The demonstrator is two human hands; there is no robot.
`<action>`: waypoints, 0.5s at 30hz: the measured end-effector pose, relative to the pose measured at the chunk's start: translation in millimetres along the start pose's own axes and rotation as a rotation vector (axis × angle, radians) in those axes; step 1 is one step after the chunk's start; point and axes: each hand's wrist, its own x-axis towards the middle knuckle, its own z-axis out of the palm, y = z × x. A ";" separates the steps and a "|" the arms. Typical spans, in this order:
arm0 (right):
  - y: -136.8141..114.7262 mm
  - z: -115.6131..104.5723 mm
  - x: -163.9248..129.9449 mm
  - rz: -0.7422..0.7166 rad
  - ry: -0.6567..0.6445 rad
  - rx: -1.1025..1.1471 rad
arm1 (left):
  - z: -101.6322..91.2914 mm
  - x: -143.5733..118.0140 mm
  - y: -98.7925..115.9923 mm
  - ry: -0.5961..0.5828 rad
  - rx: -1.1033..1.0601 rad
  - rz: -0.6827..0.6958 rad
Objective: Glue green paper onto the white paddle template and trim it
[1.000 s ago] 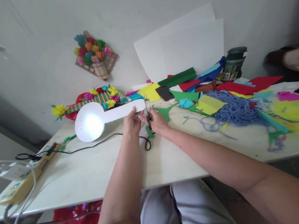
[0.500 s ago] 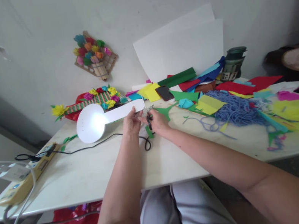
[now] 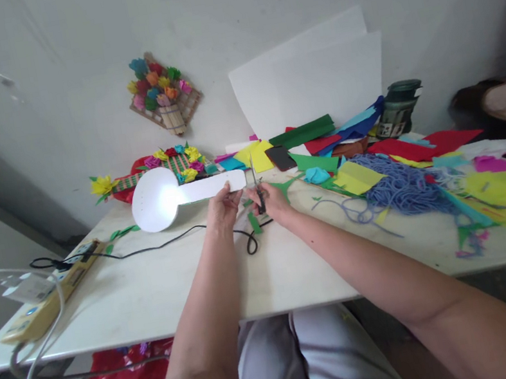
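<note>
My left hand (image 3: 223, 208) pinches a white cutout (image 3: 213, 187) near the right end of its long strip. The cutout's wide rounded part lies to the left and shines brightly. Just right of the strip's end, my right hand (image 3: 271, 201) grips a pair of scissors (image 3: 259, 196) by the dark handles, blades pointing up and away from me. A small gap shows between the blades and the strip. Beneath my hands lie a green paper scrap (image 3: 254, 222) and a looped black cable (image 3: 249, 242).
Blue yarn (image 3: 396, 184) and coloured paper sheets (image 3: 358, 177) crowd the right side. A phone (image 3: 280, 158) and a dark jar (image 3: 399, 108) stand toward the back. Paper flowers (image 3: 180, 163) lie behind the cutout; a power strip (image 3: 51, 294) sits at left.
The scissors have moved right, away from the strip's end. The cutout's rounded part has shifted slightly up, and my left hand still holds the strip.
</note>
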 end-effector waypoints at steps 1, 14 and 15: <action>-2.4 -0.6 -0.5 0.002 -0.010 0.044 | -1.3 0.1 0.9 -0.004 0.010 0.000; -9.1 2.3 -8.1 -0.106 -0.014 -0.041 | -22.9 1.0 8.3 -0.276 0.153 0.066; -10.0 1.9 -7.9 -0.113 0.005 -0.045 | -23.2 0.7 8.6 -0.283 0.171 0.067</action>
